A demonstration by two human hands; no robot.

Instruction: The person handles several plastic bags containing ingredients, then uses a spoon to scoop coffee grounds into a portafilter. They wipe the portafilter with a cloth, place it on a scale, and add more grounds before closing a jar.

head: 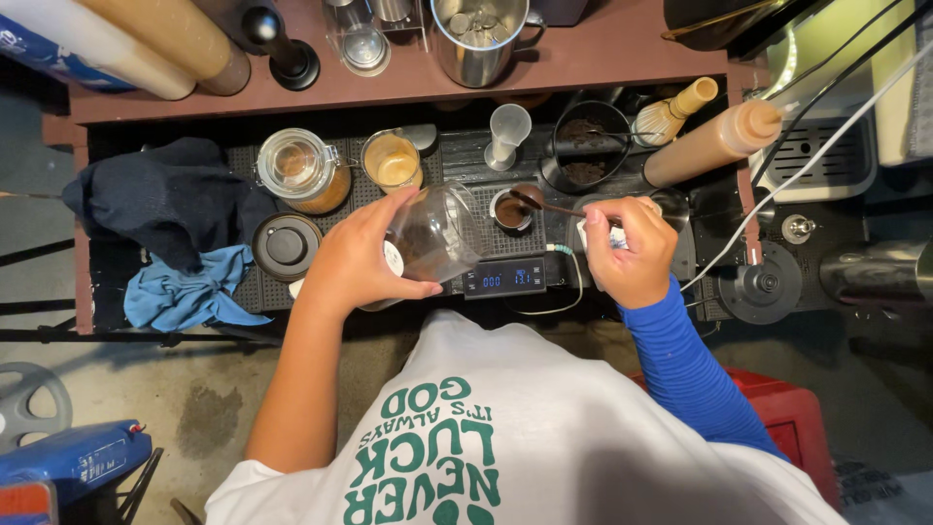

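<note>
My left hand [355, 258] grips a clear glass jar [434, 233] that holds dark brown powder, tilted toward the right above the black mat. My right hand [632, 248], in a blue sleeve, pinches the handle of a long spoon [544, 204]. The spoon's bowl carries brown powder and hovers over a small round cup [509, 210] with brown powder in it. That cup sits just behind a small black digital scale [503, 279] with a lit display.
On the mat stand a clip-top glass jar [303, 170], a glass of light brown liquid [392, 160], a black lid [287, 246], a clear measuring cup [506, 134] and a dark bowl [586, 146]. A bamboo whisk [673, 110], brown squeeze bottle [714, 143], cloths [175, 209] lie around.
</note>
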